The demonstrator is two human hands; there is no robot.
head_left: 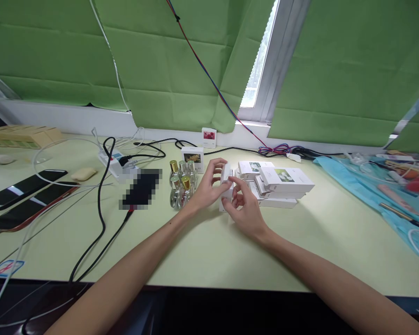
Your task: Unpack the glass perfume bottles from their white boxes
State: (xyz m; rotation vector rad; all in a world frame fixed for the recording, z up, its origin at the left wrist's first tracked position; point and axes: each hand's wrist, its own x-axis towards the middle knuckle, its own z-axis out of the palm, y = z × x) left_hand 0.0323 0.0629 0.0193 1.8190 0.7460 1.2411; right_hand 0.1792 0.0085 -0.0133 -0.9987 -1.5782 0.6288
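Packing of small cartons at a pale, smooth tabletop. The small white box, a narrow upright block of matt card, stands between the two hands near the middle of the table, in front of the printed upright carton and between the bottles and the carton pile. The glass bottles, clear, rounded and glossy, are clustered to its left; some caps are shiny gold, others clear or silvery. The carton pile, to its right, consists of flat rectangular white boxes with crisp edges, unevenly stacked, the upper ones bearing flower pictures. Behind hangs a creased green cloth; at far right lies a wrinkled blue sheet. Both forearms reach forward and converge. The left hand grips the box from its left, fingers bent around the far side, thumb across the upper part. The right hand pinches it from the right, index fingertip near the top, thumb lower on the near face, remaining fingers curled.
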